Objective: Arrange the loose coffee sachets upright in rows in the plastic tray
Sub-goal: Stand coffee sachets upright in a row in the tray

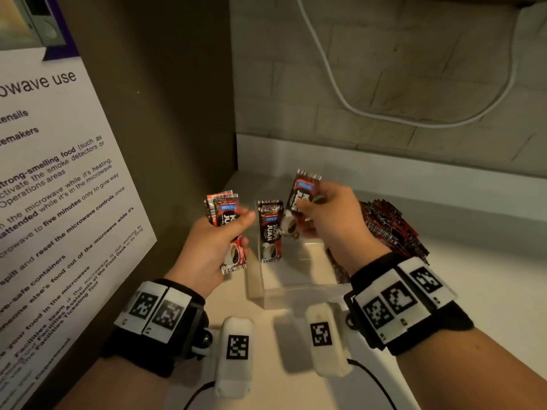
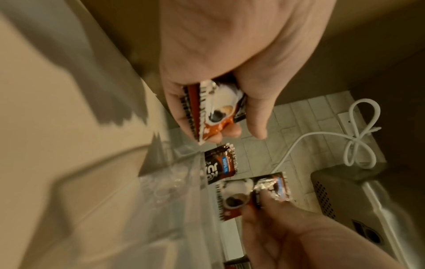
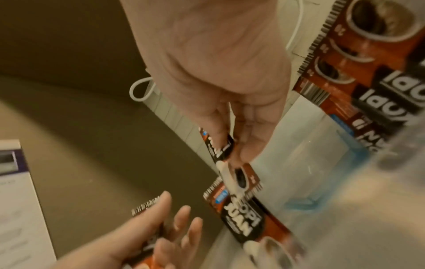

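"What is going on now?"

"The right hand (image 1: pixel 325 214) pinches one coffee sachet (image 1: pixel 305 193) just above the clear plastic tray (image 1: pixel 296 287) in the middle of the frame. One sachet (image 1: pixel 270 232) stands up inside it."

"And the left hand (image 1: pixel 213 247)?"

"It grips a small bunch of sachets (image 1: pixel 225 214), left of the tray. The loose pile (image 1: pixel 390 232) lies at the right."

"What next?"

"I think the held one must go down straight beside the standing one."
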